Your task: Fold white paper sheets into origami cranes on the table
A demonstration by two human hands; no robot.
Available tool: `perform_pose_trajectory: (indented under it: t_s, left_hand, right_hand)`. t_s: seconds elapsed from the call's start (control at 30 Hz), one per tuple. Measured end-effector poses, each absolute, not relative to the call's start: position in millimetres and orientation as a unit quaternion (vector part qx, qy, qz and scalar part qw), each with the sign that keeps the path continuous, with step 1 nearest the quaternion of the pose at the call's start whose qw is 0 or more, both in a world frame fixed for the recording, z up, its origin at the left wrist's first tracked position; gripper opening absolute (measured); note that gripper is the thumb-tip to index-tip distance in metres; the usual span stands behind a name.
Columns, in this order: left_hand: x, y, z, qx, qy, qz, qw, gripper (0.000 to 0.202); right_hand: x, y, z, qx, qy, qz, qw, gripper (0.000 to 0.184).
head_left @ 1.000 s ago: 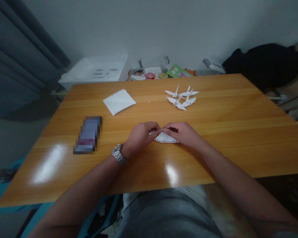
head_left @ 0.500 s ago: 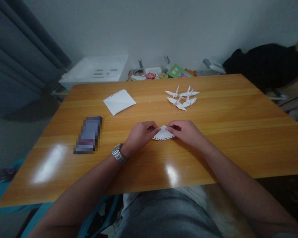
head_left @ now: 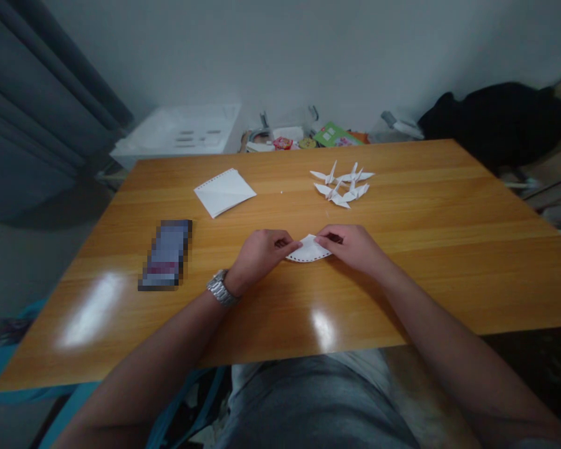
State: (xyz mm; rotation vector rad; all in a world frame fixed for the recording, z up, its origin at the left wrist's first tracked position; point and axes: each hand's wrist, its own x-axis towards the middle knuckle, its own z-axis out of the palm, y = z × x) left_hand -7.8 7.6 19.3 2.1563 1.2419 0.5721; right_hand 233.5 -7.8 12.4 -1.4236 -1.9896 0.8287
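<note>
Between my hands is a small folded sheet of white paper (head_left: 308,251), roughly triangular, with a row of punched holes along its curved near edge. My left hand (head_left: 264,255) pinches its left corner between thumb and fingers. On the opposite side my right hand (head_left: 348,245) grips the upper right part the same way. The curled fingers of both hands are partly hidden. Beyond my right hand several white folded paper cranes (head_left: 341,185) stand in a cluster. A stack of white hole-punched paper (head_left: 225,193) lies farther off to the left.
Everything rests on a wooden table (head_left: 425,218). A phone (head_left: 166,254), blurred out, lies left of my left hand. Past the far edge are a white plastic bin (head_left: 177,134), a green packet (head_left: 335,135) and small odds and ends. Something black (head_left: 495,125) sits at the far right.
My hands have spread slightly apart and shifted a little away from me, still on the folded paper. More of the paper shows between them. The other things stay put.
</note>
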Motion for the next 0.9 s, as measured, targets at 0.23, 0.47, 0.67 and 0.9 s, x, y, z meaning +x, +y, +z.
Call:
perform_pose_trajectory:
  t_s: [0.23,0.47,0.67,0.9]
  left_hand:
    - [-8.0,6.8,24.1,0.817,0.453,0.21,0.289,0.036]
    - [-3.7,3.4,23.3,0.783,0.414,0.269,0.379,0.027]
    - [-1.2,2.7,20.4,0.796,0.402,0.236,0.387,0.023]
    - [-6.1,7.1,19.5,0.799,0.424,0.24,0.354,0.022]
  right_hand:
    - [233.8,-9.2,13.4,-0.514,-0.752,0.301,0.283,0.022]
    - [231.2,-12.5,17.6,-0.482,-0.775,0.323,0.249,0.022]
    - [227.0,-16.3,19.8,-0.496,-0.772,0.33,0.22,0.023]
    - [234.2,-11.2,14.0,-0.508,-0.756,0.334,0.244,0.022]
